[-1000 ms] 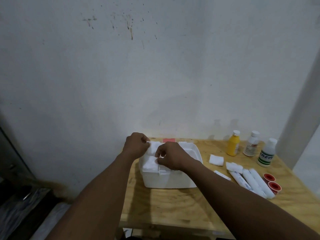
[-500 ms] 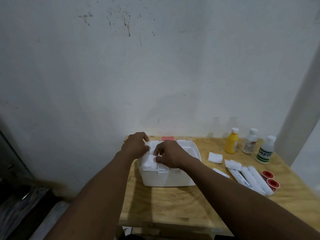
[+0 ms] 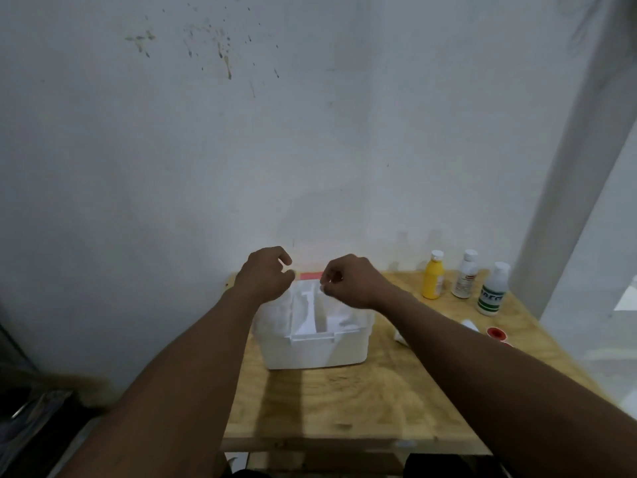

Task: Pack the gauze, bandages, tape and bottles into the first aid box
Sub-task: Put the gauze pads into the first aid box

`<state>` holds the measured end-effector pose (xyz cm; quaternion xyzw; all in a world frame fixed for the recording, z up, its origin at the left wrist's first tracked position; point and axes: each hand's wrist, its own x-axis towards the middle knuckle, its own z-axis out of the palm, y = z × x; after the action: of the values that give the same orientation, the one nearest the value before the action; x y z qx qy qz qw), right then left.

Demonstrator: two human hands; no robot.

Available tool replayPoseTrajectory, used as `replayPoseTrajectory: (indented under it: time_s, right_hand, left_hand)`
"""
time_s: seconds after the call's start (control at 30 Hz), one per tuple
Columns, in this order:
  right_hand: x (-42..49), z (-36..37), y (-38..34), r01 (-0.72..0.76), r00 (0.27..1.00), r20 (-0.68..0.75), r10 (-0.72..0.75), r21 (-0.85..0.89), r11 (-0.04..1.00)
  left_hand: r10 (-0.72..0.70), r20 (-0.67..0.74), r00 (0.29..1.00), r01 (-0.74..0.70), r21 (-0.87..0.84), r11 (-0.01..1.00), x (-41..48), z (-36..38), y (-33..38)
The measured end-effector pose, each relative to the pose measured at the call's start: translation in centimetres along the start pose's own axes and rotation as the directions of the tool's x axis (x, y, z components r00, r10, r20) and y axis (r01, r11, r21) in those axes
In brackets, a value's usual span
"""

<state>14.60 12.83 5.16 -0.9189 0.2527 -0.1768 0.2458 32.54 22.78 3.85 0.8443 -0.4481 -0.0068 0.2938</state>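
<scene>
The white first aid box (image 3: 313,350) stands open on the plywood table (image 3: 344,401). White gauze (image 3: 272,315) lies in its left compartment, and a divider runs down the middle. My left hand (image 3: 267,274) hovers over the box's back left corner, fingers loosely curled, holding nothing. My right hand (image 3: 348,282) hovers over the back middle, also loosely curled and empty. A yellow bottle (image 3: 433,279), a white bottle (image 3: 466,278) and a clear green-labelled bottle (image 3: 493,294) stand at the back right. A red tape roll (image 3: 496,332) and a white bandage end (image 3: 401,336) show beside my right forearm.
The table stands against a stained white wall, with a grey pillar (image 3: 568,201) at the right. A red patch (image 3: 310,276) shows behind the box. My right forearm hides most of the bandages and gauze on the table. Dark clutter lies on the floor at the left.
Both hands pressed a gauze piece into the box's left side, then let go and lifted apart above the box. The view moved closer.
</scene>
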Motion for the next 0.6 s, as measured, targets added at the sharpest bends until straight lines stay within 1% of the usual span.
replayPoseTrajectory:
  time_s: [0.1, 0.17, 0.23, 0.33, 0.43, 0.53, 0.6]
  right_hand:
    - [-0.8, -3.3, 3.0, -0.075, 0.997, -0.034, 0.074, -0.033, 0.997]
    - [-1.4, -5.0, 5.7, -0.149, 0.989, -0.028, 0.148, -0.053, 0.987]
    - [-2.2, -6.3, 8.6, -0.224, 0.974, 0.010, 0.225, -0.095, 0.970]
    - [-3.5, -7.1, 12.6, -0.308, 0.937, 0.103, 0.334, -0.211, 0.928]
    - [-4.4, -6.6, 15.7, -0.338, 0.910, 0.154, 0.386, -0.266, 0.903]
    - [-4.6, -5.8, 17.4, -0.313, 0.907, 0.198, 0.372, -0.274, 0.909]
    - [-4.5, -5.4, 18.2, -0.297, 0.909, 0.220, 0.353, -0.250, 0.921]
  left_hand:
    - [0.103, 0.004, 0.995, -0.103, -0.004, 0.995, 0.6, 1.2, 3.1]
    - [0.165, 0.046, 0.985, -0.166, 0.027, 0.986, 0.9, 2.5, 5.5]
    - [0.237, 0.109, 0.965, -0.247, 0.085, 0.965, 1.1, 4.2, 8.0]
    - [0.314, 0.235, 0.920, -0.358, 0.176, 0.917, 1.5, 6.9, 11.4]
    - [0.321, 0.379, 0.868, -0.436, 0.273, 0.858, 1.8, 9.8, 14.0]
    - [0.273, 0.507, 0.817, -0.488, 0.357, 0.797, 1.9, 12.6, 15.7]
    - [0.229, 0.567, 0.791, -0.511, 0.407, 0.757, 2.0, 14.2, 16.2]
